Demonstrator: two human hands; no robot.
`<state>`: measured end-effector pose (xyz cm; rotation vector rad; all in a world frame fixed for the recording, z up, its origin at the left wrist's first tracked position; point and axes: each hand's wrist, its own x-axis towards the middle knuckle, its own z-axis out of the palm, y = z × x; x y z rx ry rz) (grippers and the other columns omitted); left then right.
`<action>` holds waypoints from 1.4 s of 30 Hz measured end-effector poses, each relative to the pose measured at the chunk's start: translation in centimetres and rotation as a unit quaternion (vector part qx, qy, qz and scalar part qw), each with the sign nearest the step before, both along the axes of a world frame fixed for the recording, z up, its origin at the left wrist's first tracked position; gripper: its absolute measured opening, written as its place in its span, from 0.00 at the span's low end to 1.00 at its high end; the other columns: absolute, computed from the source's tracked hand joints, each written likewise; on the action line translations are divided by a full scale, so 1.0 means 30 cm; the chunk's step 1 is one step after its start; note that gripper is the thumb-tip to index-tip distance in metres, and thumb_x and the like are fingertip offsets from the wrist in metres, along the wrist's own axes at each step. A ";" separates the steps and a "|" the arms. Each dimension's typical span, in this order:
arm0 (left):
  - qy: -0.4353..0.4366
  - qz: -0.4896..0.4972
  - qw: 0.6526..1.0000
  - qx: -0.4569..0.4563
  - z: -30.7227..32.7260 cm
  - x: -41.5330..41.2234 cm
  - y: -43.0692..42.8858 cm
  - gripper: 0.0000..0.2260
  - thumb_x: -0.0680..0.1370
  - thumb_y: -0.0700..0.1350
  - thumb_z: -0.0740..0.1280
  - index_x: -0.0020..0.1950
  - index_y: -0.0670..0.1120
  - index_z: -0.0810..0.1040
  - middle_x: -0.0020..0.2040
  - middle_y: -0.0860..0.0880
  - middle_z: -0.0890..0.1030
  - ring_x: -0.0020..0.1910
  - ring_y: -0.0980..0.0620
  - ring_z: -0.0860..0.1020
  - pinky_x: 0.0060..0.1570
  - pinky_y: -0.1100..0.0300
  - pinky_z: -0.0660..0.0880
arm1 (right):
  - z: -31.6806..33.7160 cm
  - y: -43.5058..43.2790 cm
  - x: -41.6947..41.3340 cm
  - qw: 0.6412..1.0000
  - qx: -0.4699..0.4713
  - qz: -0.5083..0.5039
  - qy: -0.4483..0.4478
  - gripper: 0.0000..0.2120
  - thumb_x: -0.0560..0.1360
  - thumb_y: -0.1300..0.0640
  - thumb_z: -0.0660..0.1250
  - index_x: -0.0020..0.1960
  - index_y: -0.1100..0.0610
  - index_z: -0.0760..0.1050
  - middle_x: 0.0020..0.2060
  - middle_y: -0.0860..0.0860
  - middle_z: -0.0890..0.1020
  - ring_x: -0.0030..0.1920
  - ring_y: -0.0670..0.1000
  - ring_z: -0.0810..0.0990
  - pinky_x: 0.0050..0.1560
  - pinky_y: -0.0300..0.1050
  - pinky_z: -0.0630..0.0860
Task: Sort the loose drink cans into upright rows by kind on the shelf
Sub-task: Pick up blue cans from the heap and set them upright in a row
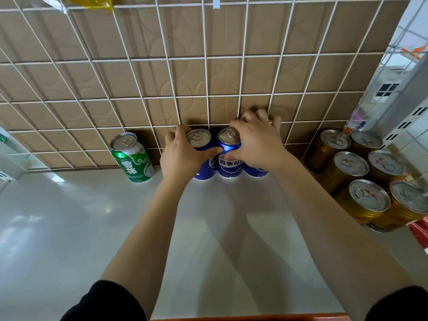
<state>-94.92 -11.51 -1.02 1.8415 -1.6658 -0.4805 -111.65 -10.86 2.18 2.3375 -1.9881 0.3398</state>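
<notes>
I'm watching the white shelf [92, 228] carrying a green beer can [132, 158] standing upright at left, three blue Pepsi cans [230, 163] touching at the back, gold cans [351, 165] clustering right.

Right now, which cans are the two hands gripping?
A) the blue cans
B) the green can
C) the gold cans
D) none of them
A: the left hand and the right hand curl round the blue cans by the back grid; the green can stands alone to their left, the gold cans to their right.
</notes>
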 end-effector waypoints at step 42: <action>0.007 -0.144 0.979 0.144 -0.066 0.133 0.276 0.31 0.75 0.52 0.69 0.75 0.48 0.62 0.74 0.46 0.64 0.71 0.46 0.64 0.67 0.52 0.64 | -0.195 0.481 0.049 0.969 0.025 -0.217 -0.117 0.25 0.77 0.48 0.63 0.72 0.49 0.62 0.72 0.50 0.64 0.72 0.56 0.58 0.71 0.52 0.58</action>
